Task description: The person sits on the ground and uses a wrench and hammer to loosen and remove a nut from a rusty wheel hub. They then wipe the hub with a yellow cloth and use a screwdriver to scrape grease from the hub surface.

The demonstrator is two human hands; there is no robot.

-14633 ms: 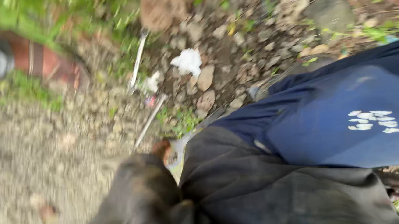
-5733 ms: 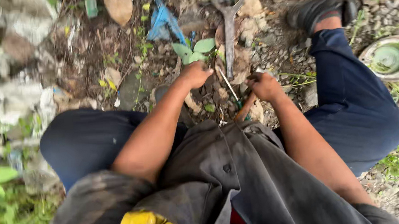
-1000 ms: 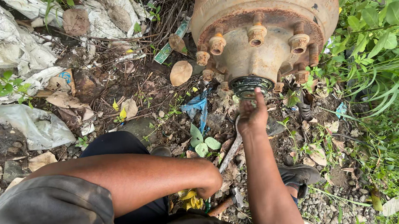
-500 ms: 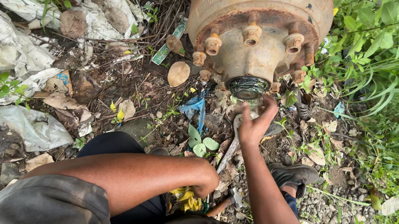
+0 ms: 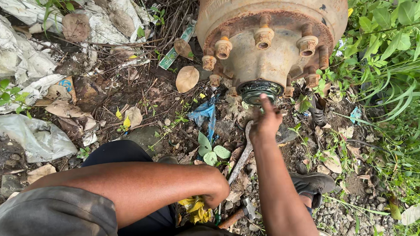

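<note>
Hub: far end cut off by the top edge. Left hand: fingers hidden in yellow cloth. Wrench: near end hidden behind left hand. Right hand: fingertips covering part of the cap.

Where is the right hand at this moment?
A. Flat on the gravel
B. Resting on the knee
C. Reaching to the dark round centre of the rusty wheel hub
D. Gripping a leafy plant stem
C: the right hand stretches a fingertip to the dark centre cap of the rusty wheel hub.
</note>
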